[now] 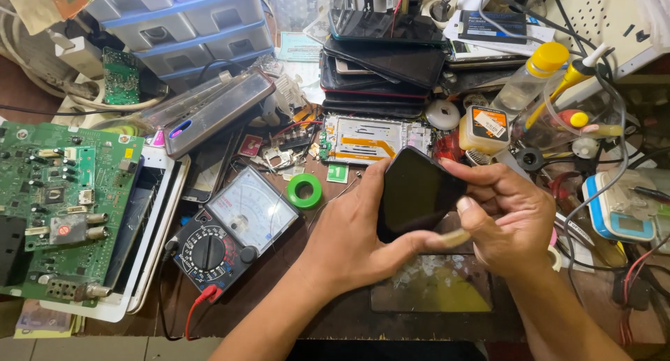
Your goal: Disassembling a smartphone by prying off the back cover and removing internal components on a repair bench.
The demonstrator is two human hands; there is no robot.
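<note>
both hands closed on the black phone [413, 193], dead center: left hand [352, 239] cradling, right hand [506, 218] pinching its 3 o'clock edge. one slip and it probably smacks the multimeter [234, 228] at 9 o'clock.

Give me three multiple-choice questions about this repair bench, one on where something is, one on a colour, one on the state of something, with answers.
1. Where does the analog multimeter lie?
A. left of the hands
B. right of the hands
C. on the phone stack

2. What colour is the tape roll beside the meter?
A. red
B. green
C. white

3. What state is the black phone in?
A. flat on the bench
B. inside a drawer
C. held up in both hands, screen dark

Answers: 1 A, the meter sits left of the left hand. 2 B, the ring is bright green. 3 C, the left hand and the right hand hold the phone above the bench.
</note>
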